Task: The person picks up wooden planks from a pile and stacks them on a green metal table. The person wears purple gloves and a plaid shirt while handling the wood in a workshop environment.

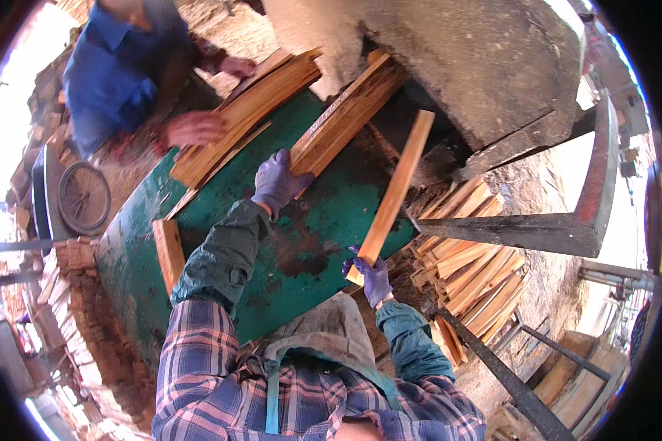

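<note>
My left hand (276,182), in a purple glove, grips the near end of a thick split piece of wood (349,110). That piece lies across the green worktable (221,242), its far end by the dark opening under a big metal guard. In my right hand (374,279), gloved too, is the lower end of a long narrow wood slat (397,191), slanting up and away past the table's right edge. Beyond my left hand, a co-worker's bare hands (195,128) rest at a bundle of split boards (254,114) on the table.
A metal guard (449,59) stands at the back right. Right of the table, a dark metal frame (522,231) juts over a pile of slats (478,264). A short wood block (169,253) lies left of my left forearm. The co-worker in blue (114,73) stands across, near a wheel (83,197).
</note>
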Action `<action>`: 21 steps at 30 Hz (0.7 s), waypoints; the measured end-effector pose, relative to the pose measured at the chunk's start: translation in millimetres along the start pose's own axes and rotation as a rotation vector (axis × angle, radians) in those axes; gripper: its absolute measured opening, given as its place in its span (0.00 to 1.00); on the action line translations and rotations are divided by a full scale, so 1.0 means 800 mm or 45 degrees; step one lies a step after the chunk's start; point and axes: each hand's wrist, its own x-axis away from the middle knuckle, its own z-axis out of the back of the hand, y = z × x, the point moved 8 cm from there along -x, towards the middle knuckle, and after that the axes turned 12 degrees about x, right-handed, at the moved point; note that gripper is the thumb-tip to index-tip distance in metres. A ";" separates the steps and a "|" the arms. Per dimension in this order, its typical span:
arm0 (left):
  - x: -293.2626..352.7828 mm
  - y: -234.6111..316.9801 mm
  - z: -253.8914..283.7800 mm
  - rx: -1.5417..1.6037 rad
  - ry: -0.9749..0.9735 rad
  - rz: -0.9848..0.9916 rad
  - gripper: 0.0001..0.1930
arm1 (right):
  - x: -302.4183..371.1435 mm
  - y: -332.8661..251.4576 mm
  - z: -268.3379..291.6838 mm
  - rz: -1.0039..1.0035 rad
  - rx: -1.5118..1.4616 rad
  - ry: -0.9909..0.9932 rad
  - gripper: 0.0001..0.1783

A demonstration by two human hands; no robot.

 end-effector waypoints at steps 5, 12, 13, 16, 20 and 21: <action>0.142 -0.090 0.056 0.011 0.097 0.158 0.39 | 0.006 -0.015 -0.069 0.127 0.680 0.031 0.17; 0.371 -0.191 0.109 -0.165 0.147 0.424 0.43 | -0.120 -0.108 -0.228 0.105 0.228 -0.143 0.20; 0.410 -0.200 0.112 -0.141 0.159 0.452 0.43 | -0.104 -0.066 -0.235 -0.106 0.402 -0.084 0.21; 0.517 -0.213 0.109 -0.097 0.233 0.588 0.42 | -0.050 0.031 -0.278 -0.162 1.066 -0.027 0.32; 0.633 -0.198 0.113 -0.011 0.213 0.663 0.41 | 0.034 0.134 -0.384 0.177 1.326 -0.173 0.55; 0.652 -0.195 0.124 0.012 0.185 0.656 0.39 | 0.049 0.149 -0.396 0.180 1.445 -0.149 0.55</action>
